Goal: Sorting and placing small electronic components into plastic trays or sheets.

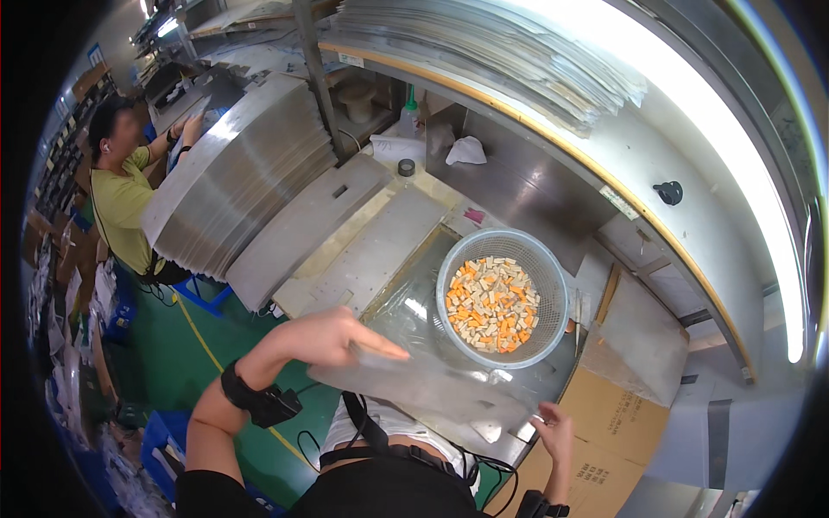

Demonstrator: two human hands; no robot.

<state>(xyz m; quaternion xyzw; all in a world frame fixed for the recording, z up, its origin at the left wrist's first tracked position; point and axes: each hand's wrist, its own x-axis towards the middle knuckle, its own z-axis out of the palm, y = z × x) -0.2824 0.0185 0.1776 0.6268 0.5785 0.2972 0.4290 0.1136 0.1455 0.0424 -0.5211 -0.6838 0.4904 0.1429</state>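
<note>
A long, flat grey metal plate (423,390) is tilted in front of my body, its surface smeared by motion. My left hand (332,338) is closed on the plate's upper left part, with the forefinger lying along its face. At the plate's right end, my right hand (555,432) pinches the corner between thumb and fingers. Just beyond the plate stands a round grey plastic basket (553,259) of small orange and cream blocks (494,304). The basket rests on a worktop (399,318) with a glossy clear covering.
Many curved metal sheets (250,164) stand stacked at the left, beside flat plates (376,250). A co-worker (125,194) sits beyond them. A shelf edge (518,104) overhangs the bench. Cardboard (609,410) lies at the right. Black cables (496,457) hang by my waist.
</note>
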